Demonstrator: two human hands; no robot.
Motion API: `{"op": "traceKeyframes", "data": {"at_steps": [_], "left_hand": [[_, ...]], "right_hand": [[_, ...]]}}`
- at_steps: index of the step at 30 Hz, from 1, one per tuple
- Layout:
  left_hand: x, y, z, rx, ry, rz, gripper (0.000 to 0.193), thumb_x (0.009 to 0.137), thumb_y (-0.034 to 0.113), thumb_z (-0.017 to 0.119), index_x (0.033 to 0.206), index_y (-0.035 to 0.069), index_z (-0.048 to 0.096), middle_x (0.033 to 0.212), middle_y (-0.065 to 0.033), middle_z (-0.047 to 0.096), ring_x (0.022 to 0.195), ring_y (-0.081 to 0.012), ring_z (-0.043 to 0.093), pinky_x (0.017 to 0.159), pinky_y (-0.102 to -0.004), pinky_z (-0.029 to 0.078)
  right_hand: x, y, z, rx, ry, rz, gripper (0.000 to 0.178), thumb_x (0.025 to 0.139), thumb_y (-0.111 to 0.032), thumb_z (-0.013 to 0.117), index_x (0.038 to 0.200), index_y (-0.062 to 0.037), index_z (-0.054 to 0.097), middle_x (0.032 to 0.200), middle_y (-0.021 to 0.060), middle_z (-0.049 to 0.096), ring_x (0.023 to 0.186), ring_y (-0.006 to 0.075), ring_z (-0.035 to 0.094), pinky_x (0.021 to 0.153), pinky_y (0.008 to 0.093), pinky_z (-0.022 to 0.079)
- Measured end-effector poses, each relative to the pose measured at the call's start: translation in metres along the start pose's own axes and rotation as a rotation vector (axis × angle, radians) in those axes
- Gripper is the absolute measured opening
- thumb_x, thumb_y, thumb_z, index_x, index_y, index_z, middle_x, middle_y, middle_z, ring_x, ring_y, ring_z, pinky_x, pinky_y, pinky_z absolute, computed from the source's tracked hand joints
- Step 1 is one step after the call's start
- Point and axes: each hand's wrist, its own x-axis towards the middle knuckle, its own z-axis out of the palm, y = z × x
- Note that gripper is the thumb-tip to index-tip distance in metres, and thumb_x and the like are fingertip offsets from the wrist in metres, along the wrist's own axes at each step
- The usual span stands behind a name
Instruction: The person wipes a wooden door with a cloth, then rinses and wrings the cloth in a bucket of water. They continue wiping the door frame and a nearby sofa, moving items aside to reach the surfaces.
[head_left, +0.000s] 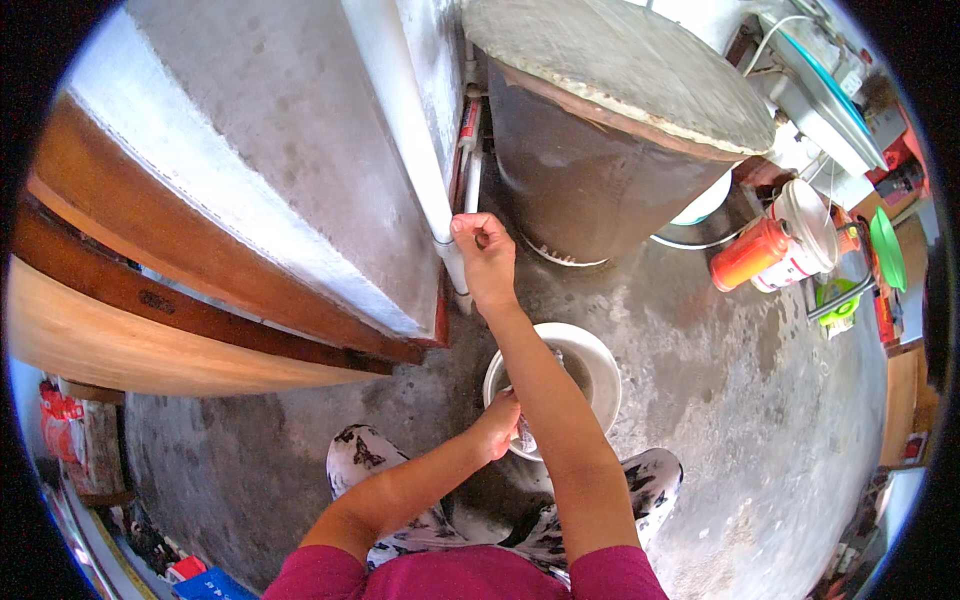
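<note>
My right hand [486, 258] is stretched out beside a white pipe [408, 120] that runs down the wall corner. Its thumb and fingers are pinched together next to the pipe; whatever is between them is too small to make out. Lower down, my left hand [499, 424] is closed at the left rim of a white basin [603, 360] on the floor. It grips a greyish-white, patterned thing [526, 436] whose kind I cannot tell. My right forearm crosses over the basin and hides much of its inside.
A big dark vat [590, 165] with a round grey lid [620, 70] stands just beyond the basin. An orange container [745, 256] and a white bucket [806, 225] are at the right. On the left, a wooden door [150, 340] juts in beside the wall.
</note>
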Motion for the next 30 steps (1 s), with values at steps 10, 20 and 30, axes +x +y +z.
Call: {"op": "traceKeyframes", "data": {"at_steps": [10,20,30], "left_hand": [[0.029,-0.018,-0.023,0.181,-0.024,-0.082,0.046,0.093,0.055,0.067,0.114,0.015,0.068,0.097,0.0054,0.068,0.088,-0.0103,0.060,0.083,-0.0368,0.047],[-0.003,0.013,0.007,0.885,0.130,0.514,0.053,0.099,0.048,0.061,0.117,-0.002,0.060,0.107,-0.0170,0.069,0.094,-0.0228,0.068,0.082,-0.0377,0.055],[0.013,0.003,0.017,0.234,-0.119,0.525,0.053,0.094,0.028,0.075,0.134,-0.001,0.054,0.119,-0.0058,0.064,0.108,-0.0125,0.058,0.093,-0.0296,0.050]], "right_hand": [[-0.025,-0.090,-0.186,0.186,0.006,0.336,0.033,0.100,-0.023,0.065,0.126,-0.0047,0.058,0.110,-0.0009,0.061,0.103,0.0135,0.059,0.098,0.0331,0.046],[-0.138,-0.084,-0.343,-0.868,-0.324,0.319,0.037,0.095,-0.025,0.071,0.126,-0.0070,0.061,0.123,0.0126,0.064,0.103,0.0261,0.064,0.090,0.0364,0.052],[-0.173,-0.126,-0.223,-0.384,-0.450,0.421,0.043,0.086,-0.015,0.080,0.122,0.0010,0.061,0.102,0.0017,0.062,0.090,0.0139,0.056,0.085,0.0273,0.047]]}}
